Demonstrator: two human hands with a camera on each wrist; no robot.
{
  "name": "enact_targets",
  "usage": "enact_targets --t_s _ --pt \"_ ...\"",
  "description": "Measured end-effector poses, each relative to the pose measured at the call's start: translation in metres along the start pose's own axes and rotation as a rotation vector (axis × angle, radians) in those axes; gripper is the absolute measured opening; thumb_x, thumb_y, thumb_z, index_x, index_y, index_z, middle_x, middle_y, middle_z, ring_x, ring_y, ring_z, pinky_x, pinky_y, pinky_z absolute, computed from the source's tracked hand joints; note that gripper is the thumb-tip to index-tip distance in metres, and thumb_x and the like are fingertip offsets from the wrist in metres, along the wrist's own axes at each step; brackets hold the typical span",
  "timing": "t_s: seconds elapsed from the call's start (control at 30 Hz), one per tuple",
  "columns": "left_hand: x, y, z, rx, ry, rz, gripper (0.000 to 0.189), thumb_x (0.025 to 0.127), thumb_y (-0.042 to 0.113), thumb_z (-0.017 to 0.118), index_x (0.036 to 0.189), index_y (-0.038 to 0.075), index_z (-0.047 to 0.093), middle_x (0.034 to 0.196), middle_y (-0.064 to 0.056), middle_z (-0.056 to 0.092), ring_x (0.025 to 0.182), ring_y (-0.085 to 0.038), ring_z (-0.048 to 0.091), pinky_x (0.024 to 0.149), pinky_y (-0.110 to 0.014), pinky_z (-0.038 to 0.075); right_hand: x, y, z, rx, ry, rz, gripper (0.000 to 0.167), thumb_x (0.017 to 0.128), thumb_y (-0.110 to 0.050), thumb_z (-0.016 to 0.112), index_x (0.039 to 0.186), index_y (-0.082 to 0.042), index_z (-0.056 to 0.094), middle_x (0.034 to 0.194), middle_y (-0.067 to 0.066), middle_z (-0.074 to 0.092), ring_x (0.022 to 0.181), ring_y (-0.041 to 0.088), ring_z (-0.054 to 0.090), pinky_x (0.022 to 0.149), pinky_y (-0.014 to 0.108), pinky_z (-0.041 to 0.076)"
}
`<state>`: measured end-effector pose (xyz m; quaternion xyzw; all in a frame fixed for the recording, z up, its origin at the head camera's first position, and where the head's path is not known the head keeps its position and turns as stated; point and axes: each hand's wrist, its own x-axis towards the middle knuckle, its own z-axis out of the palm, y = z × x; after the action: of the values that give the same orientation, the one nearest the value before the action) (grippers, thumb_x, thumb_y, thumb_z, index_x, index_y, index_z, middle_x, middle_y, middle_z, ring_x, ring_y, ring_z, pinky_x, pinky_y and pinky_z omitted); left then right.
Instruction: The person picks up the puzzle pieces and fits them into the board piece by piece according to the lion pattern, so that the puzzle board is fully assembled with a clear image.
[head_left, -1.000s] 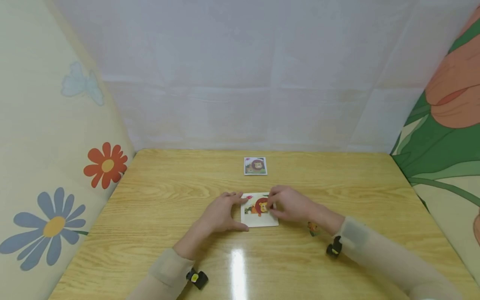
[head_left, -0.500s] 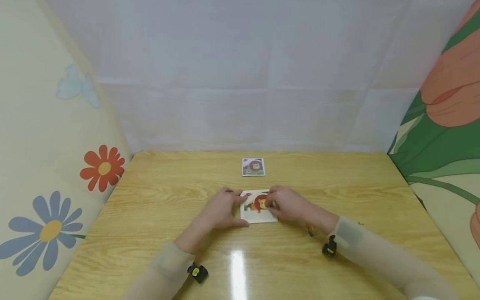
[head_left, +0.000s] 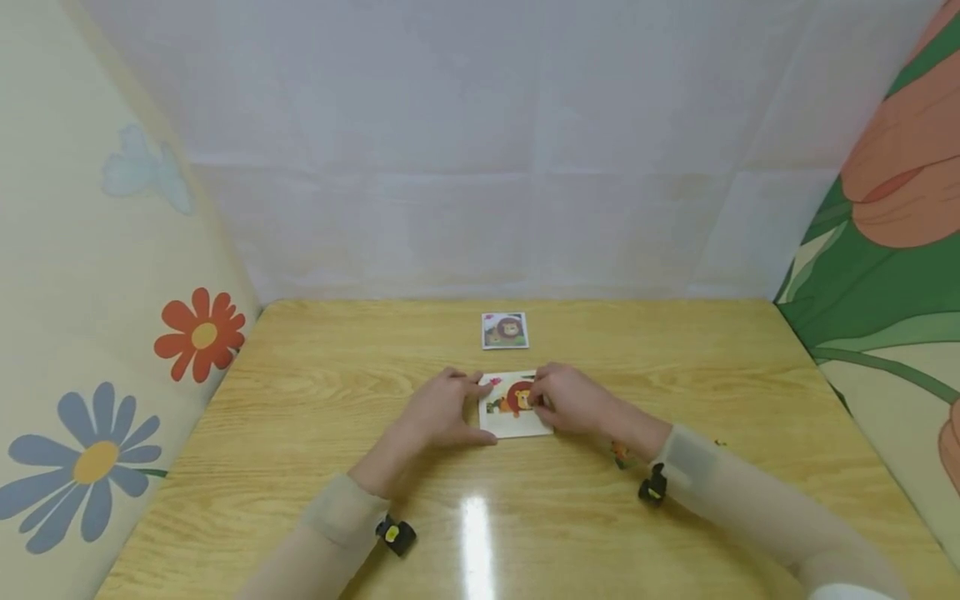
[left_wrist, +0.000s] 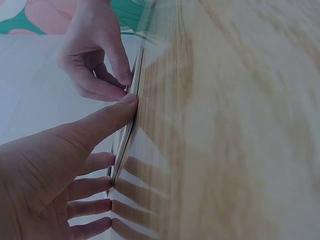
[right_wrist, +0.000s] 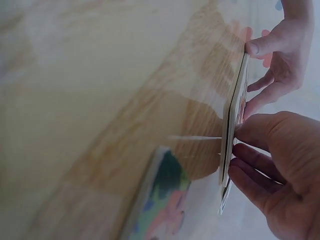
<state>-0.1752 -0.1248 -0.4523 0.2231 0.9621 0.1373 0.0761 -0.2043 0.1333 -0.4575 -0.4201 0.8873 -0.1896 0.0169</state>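
A square jigsaw puzzle board point(head_left: 517, 427) with a lion picture and a bare white strip along its near side lies flat on the table. My left hand point(head_left: 444, 410) spans its left side, the thumb at the near corner and the straight fingers at the far edge; the left wrist view shows this thumb point(left_wrist: 112, 120) against the board's edge. My right hand point(head_left: 573, 400) pinches a small puzzle piece, mostly hidden by the fingers, low over the right part of the picture. The right wrist view has its curled fingertips point(right_wrist: 240, 155) right at the board's face.
Beyond the board lies a small card point(head_left: 505, 331) with the same lion picture. A loose puzzle piece point(head_left: 620, 454) is beside my right wrist, and a smaller bit point(head_left: 720, 442) shows past the sleeve. White cloth point(head_left: 480, 167) stands behind the wooden table point(head_left: 337, 350).
The board has slid slightly away from me, toward the card, with both hands moving along. My right fingertips stay over the right part of the picture. The head view shifts a little.
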Motion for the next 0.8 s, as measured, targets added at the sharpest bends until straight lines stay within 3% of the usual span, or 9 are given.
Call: enact_targets --t_s 0.33,0.8 --pt "0.0 0.001 0.0 -0.003 -0.015 -0.015 0.085 0.077 0.059 0.09 0.146 0.017 0.066 0.162 -0.012 0.054 0.142 -0.04 0.054 0.119 -0.053 0.048 -0.011 0.007 -0.017 0.037 -0.048 -0.013 0.016 0.093 -0.007 0.073 0.107 -0.009 0.081 0.102 0.004 0.076 0.095 0.017 0.071 0.091 0.035 0.063" --pt "-0.003 0.002 -0.001 -0.022 -0.012 -0.018 0.086 0.076 0.059 0.091 0.146 0.016 0.066 0.163 -0.01 0.052 0.141 -0.04 0.055 0.12 -0.053 0.048 -0.062 0.042 -0.058 0.035 -0.019 0.069 0.015 0.095 -0.004 0.072 0.107 -0.005 0.081 0.102 0.006 0.077 0.092 0.02 0.073 0.083 0.037 0.065"
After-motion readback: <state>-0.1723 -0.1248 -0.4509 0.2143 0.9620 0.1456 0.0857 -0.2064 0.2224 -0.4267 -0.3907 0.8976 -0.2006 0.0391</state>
